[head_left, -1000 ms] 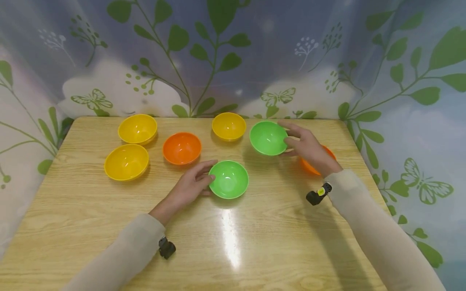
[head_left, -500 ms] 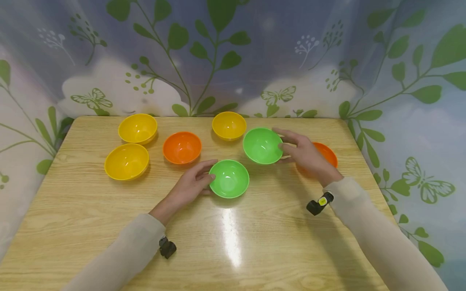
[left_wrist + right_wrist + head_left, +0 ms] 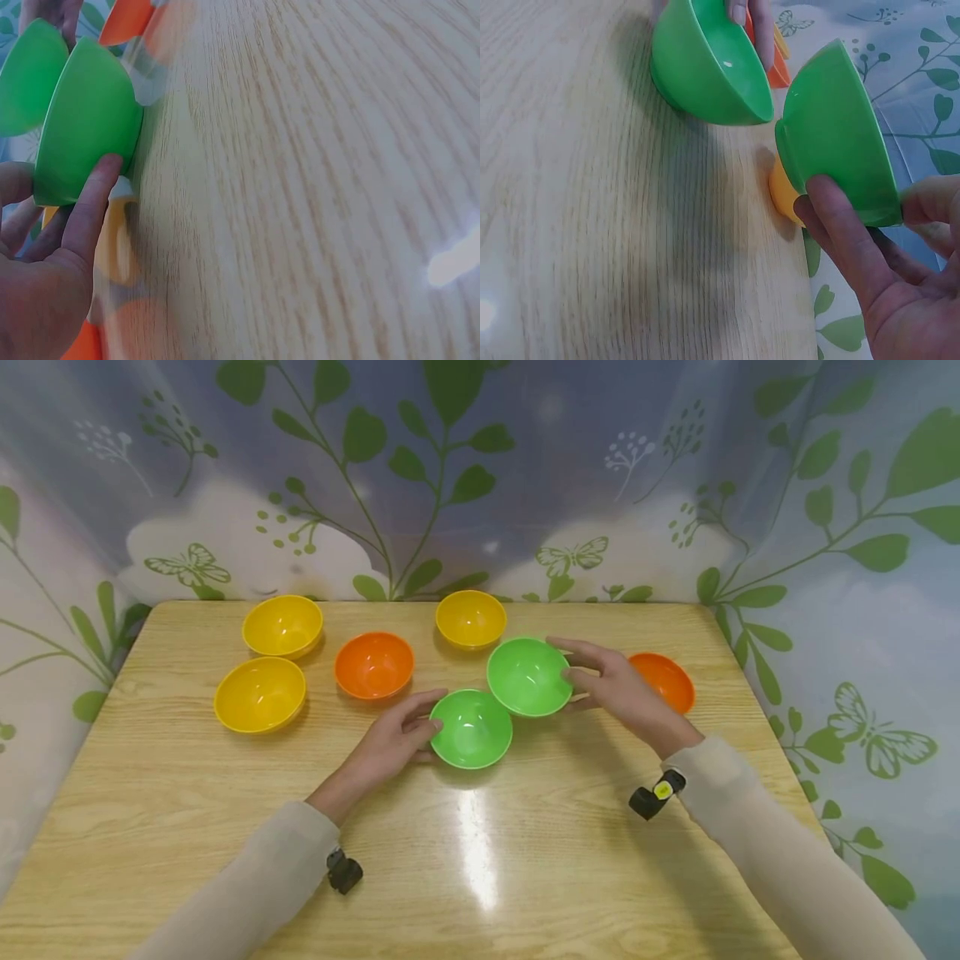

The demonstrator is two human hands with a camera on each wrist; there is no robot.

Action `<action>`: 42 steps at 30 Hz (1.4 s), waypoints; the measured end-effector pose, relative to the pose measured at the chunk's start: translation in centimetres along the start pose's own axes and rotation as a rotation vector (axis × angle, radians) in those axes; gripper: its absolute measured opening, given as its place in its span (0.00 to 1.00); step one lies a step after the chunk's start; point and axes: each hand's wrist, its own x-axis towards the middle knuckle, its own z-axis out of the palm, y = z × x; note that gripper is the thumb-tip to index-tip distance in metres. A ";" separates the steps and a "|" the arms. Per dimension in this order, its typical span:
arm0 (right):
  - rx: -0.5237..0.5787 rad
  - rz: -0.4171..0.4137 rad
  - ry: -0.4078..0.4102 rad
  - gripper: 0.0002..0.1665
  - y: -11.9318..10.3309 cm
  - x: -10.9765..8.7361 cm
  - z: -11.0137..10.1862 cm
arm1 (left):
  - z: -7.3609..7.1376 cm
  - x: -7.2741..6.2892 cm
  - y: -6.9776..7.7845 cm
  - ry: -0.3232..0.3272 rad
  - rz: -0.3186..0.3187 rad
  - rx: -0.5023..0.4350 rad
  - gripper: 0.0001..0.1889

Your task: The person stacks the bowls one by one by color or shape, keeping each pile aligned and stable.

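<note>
Two green bowls are in my hands near the middle of the table. My left hand [image 3: 390, 739] grips the nearer green bowl [image 3: 472, 731] by its left side, thumb at the rim and fingers along the outer wall. On the right, my right hand [image 3: 611, 685] pinches the second green bowl [image 3: 528, 677], its thumb over the rim and fingers beneath the wall. In the right wrist view this second bowl [image 3: 836, 131] is lifted off the table and tilted. Its edge overlaps the far right rim of the nearer bowl in the head view.
Yellow bowls stand at the back left [image 3: 283, 627], below it at left [image 3: 260, 695], and at the back middle [image 3: 471, 620]. One orange bowl [image 3: 374, 666] sits left of centre, another orange bowl [image 3: 663, 683] behind my right wrist. A patterned curtain [image 3: 480, 485] backs the wooden table [image 3: 570, 860].
My right hand has carried its green bowl left and toward me, up to the other green bowl. More of the right orange bowl shows. The left hand has stayed in place.
</note>
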 end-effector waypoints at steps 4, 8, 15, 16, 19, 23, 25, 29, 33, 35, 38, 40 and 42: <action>0.005 0.001 -0.011 0.34 -0.2 -0.3 0.4 | 0.0 0.0 0.1 -0.001 0.005 -0.001 0.29; 0.004 0.006 -0.026 0.34 -0.4 -0.5 0.9 | 0.0 0.0 0.0 0.000 0.006 0.002 0.30; 0.013 0.008 -0.054 0.33 -0.3 -0.4 1.6 | 0.0 0.1 -0.1 -0.001 0.014 -0.002 0.30; 0.014 0.008 -0.058 0.33 -0.2 -0.3 1.7 | 0.0 0.1 -0.1 0.000 0.015 -0.005 0.29; 0.015 0.008 -0.066 0.33 -0.2 -0.3 2.0 | 0.0 0.1 -0.1 -0.003 0.021 -0.010 0.29; 0.012 0.001 -0.076 0.32 -0.2 -0.2 2.2 | -0.1 0.1 -0.2 -0.006 0.015 -0.013 0.30; 0.016 -0.001 -0.086 0.32 -0.2 -0.2 2.4 | -0.1 0.2 -0.2 -0.006 0.011 -0.009 0.30; 0.025 -0.005 -0.102 0.32 -0.3 -0.1 2.6 | -0.1 0.0 -0.2 -0.005 0.016 -0.003 0.29; 0.024 -0.008 -0.104 0.32 -0.4 -0.1 2.8 | -0.1 0.0 -0.2 -0.004 0.016 -0.003 0.29; 0.027 -0.005 -0.104 0.32 -0.4 0.0 2.9 | -0.1 0.1 -0.3 -0.004 0.016 -0.001 0.29; 0.026 -0.007 -0.105 0.33 -0.5 0.0 3.1 | -0.2 0.2 -0.4 -0.006 0.013 0.001 0.30; 0.030 -0.003 -0.105 0.33 -0.6 0.0 3.3 | -0.2 0.2 -0.4 -0.005 0.009 0.003 0.30; 0.029 -0.003 -0.105 0.33 -0.6 0.0 3.4 | -0.2 0.2 -0.4 -0.004 0.010 0.005 0.30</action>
